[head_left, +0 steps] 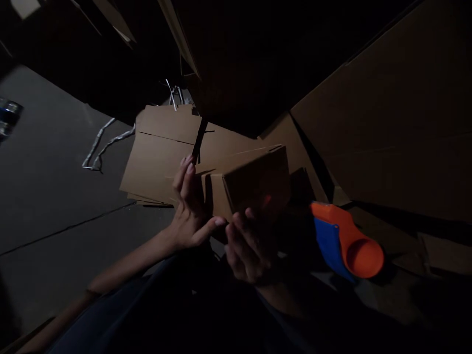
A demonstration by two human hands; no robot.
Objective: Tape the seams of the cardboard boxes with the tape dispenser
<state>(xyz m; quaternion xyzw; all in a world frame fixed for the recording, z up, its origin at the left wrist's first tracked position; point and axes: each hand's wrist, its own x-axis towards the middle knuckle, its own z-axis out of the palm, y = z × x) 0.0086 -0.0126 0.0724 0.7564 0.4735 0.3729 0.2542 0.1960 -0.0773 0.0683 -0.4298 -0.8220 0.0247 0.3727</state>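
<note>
A small brown cardboard box (258, 179) is tilted in front of me, one end face in deep shadow. My left hand (191, 211) is at its left side, fingers stretched upward and thumb apart, the thumb tip close to the box's near lower edge. Curled fingers of my right hand (249, 246) are at the near lower edge of the box; its thumb is lost in the dark. Beyond the box lies a stack of flat cardboard sheets (162, 152) with cut slots. To the right of my right hand is an orange and blue tape dispenser (335, 238).
Large cardboard panels (391, 128) rise on the right. Silvery twisted strapping (106, 142) lies on the grey floor (55, 182) at the left, which a dark seam crosses. A shiny object with blue (9, 115) shows at the left edge. Much of the top is black.
</note>
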